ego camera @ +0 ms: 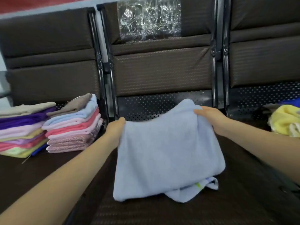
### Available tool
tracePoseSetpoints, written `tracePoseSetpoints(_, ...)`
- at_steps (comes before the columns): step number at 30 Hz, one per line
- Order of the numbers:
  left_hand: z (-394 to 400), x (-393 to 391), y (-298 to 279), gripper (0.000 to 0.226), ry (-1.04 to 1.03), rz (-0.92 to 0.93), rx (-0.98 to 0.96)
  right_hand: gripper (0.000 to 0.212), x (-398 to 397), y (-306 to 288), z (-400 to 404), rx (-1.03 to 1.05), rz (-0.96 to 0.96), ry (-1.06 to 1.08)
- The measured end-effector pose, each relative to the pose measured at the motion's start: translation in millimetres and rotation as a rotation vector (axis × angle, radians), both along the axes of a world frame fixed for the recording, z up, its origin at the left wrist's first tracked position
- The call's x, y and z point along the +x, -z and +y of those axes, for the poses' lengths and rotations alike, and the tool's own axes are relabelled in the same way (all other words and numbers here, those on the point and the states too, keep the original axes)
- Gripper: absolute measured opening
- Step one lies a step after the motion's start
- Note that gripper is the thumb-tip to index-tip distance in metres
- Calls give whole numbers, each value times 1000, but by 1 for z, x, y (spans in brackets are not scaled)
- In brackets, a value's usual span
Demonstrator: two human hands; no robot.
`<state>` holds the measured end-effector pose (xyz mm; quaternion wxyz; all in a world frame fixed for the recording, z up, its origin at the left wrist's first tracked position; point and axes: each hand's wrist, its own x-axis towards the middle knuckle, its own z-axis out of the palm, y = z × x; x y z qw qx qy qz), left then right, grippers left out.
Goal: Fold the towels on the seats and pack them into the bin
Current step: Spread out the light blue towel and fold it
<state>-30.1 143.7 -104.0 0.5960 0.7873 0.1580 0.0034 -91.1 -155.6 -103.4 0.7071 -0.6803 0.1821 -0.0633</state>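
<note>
A light blue towel (165,153) hangs over the middle seat (162,208), doubled over, its lower edge resting on the cushion. My left hand (116,127) grips its upper left corner. My right hand (209,115) grips its upper right corner. Two stacks of folded towels sit on the left seat: a purple, pink and yellow one (21,132) and a blue, pink and mauve one (74,125). No bin is in view.
Loose unfolded towels, a yellow one (285,120) on top, lie on the right seat. Dark padded backrests (162,69) rise behind the seats, divided by black metal frame bars (217,62). Clear plastic wrap (149,18) covers the top of the middle backrest.
</note>
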Motion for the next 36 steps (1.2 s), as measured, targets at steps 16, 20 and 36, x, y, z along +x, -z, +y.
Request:
tracePoseSetpoints(16, -15, -72, 17, 19, 461, -217, 525, 20, -41, -14, 9, -711, 173, -296)
tracePoseSetpoints(20, -36, -136, 10, 16, 805, -169, 487, 27, -73, -24, 30, -860, 295, -694)
tracePoseSetpoints(36, -53, -140, 14, 20, 564, -478, 202, 26, -74, -8, 11, -156, 135, -492)
